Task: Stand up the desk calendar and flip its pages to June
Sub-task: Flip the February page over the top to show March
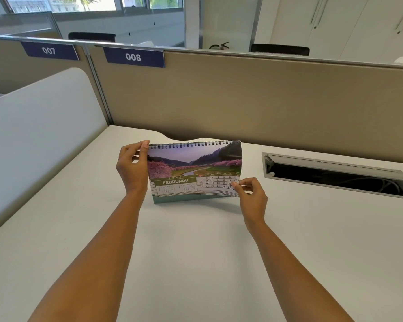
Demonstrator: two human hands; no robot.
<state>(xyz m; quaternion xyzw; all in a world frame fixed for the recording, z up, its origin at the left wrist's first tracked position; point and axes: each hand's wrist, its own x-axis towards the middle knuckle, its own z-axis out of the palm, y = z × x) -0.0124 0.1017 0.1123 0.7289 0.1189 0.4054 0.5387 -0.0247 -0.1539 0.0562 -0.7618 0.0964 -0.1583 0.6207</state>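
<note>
The desk calendar [191, 168] stands upright on the white desk [196, 252], its spiral binding on top. The facing page reads FEBRUARY under a photo of pink blossom trees and a river. My left hand [132, 168] grips the calendar's upper left corner at the binding, thumb in front. My right hand [251, 196] pinches the lower right corner of the February page between thumb and fingers, and that corner is lifted slightly off the stand.
A beige partition [265, 101] with labels 007 and 008 runs behind the desk. A white side divider [40, 126] stands at the left. An open cable tray [335, 175] with a raised lid is set into the desk at the right.
</note>
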